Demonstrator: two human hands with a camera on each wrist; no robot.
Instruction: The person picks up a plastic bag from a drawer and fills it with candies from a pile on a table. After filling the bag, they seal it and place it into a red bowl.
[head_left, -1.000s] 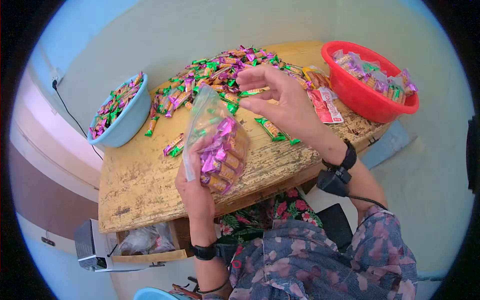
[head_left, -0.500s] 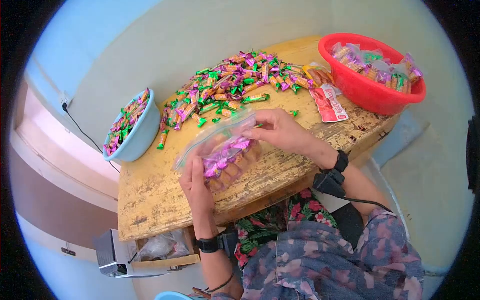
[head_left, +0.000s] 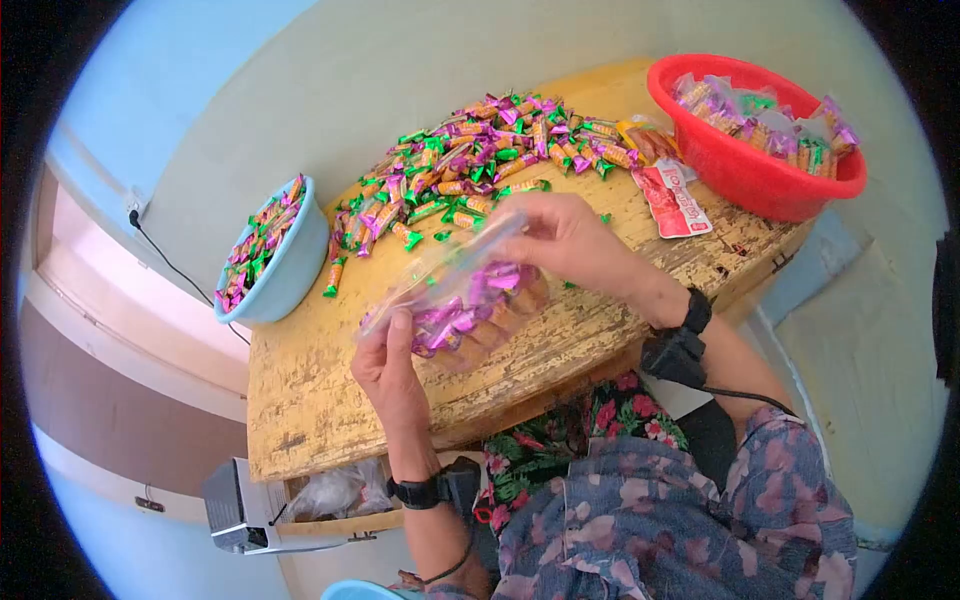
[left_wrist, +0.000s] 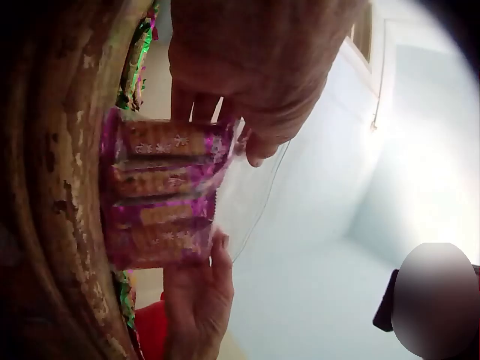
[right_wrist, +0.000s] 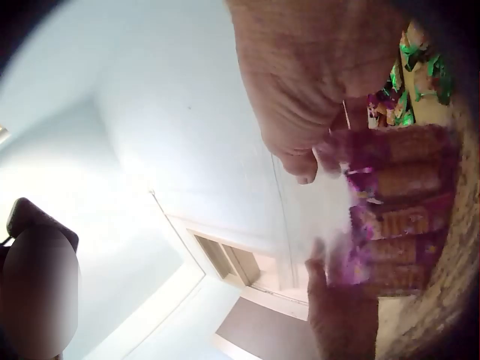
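A clear zip bag (head_left: 470,335) holding several purple-wrapped snack rolls is held above the table's front edge. The left hand (head_left: 393,385) pinches its left top corner, thumb on the near side. At the other top corner, the right hand (head_left: 570,240) pinches the bag between thumb and fingers. The left wrist view shows the rolls (left_wrist: 165,180) lying side by side in the bag, between the left hand (left_wrist: 262,67) and the right hand (left_wrist: 196,307). In the right wrist view, the right hand (right_wrist: 322,82) grips the bag near its strip.
Loose wrapped snacks (head_left: 460,160) are heaped at the table's back. A blue basin (head_left: 290,265) of snacks stands left, and a red basin (head_left: 740,165) of filled bags stands right. A red-and-white packet (head_left: 672,200) lies beside it. Below, a drawer (head_left: 365,525) is open.
The right hand has come down from above the bag to grip its top corner. The bag has gone from upright to tilted, its top edge stretched between both hands.
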